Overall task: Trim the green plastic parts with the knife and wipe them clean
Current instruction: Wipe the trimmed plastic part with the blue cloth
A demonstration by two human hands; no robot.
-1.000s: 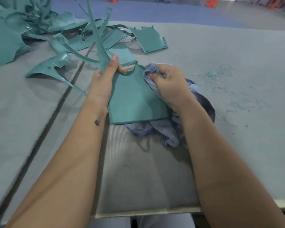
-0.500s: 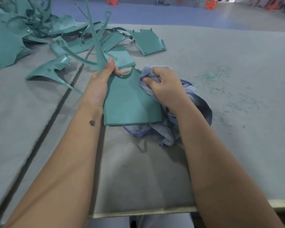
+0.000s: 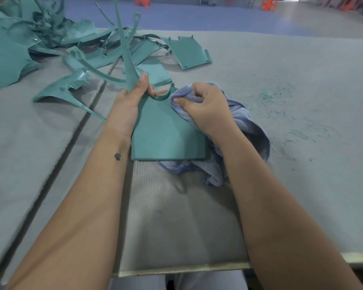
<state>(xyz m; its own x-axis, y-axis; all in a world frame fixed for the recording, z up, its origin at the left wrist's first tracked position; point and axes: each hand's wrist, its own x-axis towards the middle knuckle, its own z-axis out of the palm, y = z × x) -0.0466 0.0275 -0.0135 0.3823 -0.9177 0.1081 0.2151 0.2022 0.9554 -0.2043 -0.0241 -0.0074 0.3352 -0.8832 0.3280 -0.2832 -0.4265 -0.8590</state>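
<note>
A flat green plastic part (image 3: 166,132) with a long thin prong rising from its top left lies in front of me on the grey felt table (image 3: 291,185). My left hand (image 3: 128,107) grips it at the base of the prong, thumb on the near face. My right hand (image 3: 205,105) clutches a bunched blue cloth (image 3: 249,126) and presses it against the part's upper right edge. The rest of the cloth hangs under and to the right of the part. No knife is in view.
A heap of green plastic parts (image 3: 50,45) fills the far left of the table, with one panel (image 3: 187,53) lying apart at the back. Green shavings (image 3: 268,97) are scattered to the right. A dark seam (image 3: 57,160) runs along the left. Orange stools stand beyond the table.
My right hand has slid the cloth up and left along the part's right edge toward its top. The part has shifted slightly away from me with my left hand.
</note>
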